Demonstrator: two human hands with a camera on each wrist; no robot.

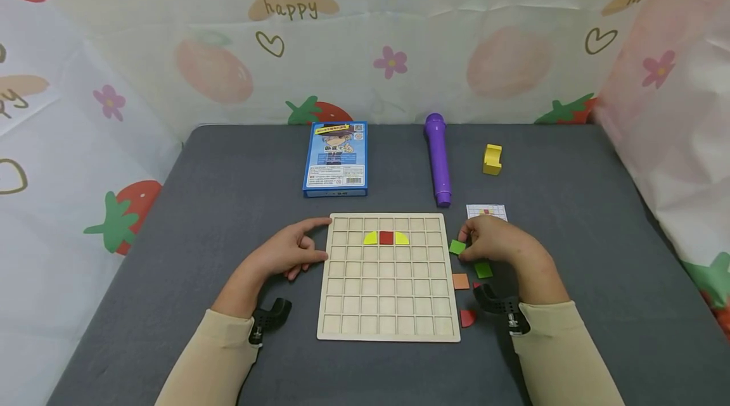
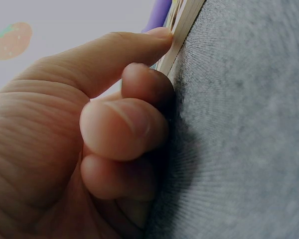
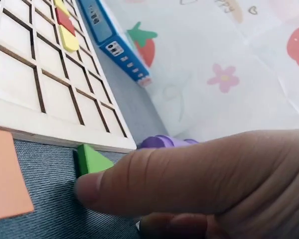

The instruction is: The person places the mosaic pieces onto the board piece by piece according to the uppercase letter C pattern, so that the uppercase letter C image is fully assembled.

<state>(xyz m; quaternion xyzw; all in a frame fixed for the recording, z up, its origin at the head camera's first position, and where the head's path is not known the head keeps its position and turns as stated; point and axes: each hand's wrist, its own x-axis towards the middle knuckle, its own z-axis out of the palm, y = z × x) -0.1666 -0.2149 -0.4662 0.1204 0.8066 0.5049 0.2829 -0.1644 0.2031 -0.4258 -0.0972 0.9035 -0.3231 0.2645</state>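
A wooden grid board (image 1: 388, 338) lies on the table. Near its top a red square tile (image 1: 386, 238) sits between two yellow rounded tiles (image 1: 371, 239). My left hand (image 1: 279, 250) rests at the board's left edge, thumb and index finger stretched out against it and the other fingers curled under. Just off the right edge, my right hand (image 1: 495, 240) pinches a green square tile (image 1: 457, 247) between thumb and fingers; the right wrist view shows the thumb on this green tile (image 3: 93, 162). Partly behind that hand is a small printed pattern card (image 1: 493, 209).
Right of the board lie another green tile (image 1: 483, 270), an orange square tile (image 1: 461, 281) and a red rounded tile (image 1: 467, 318). Behind the board stand a blue box (image 1: 336, 159), a purple microphone-shaped stick (image 1: 438, 159) and a yellow block (image 1: 492, 159). Printed cloth hangs around the table.
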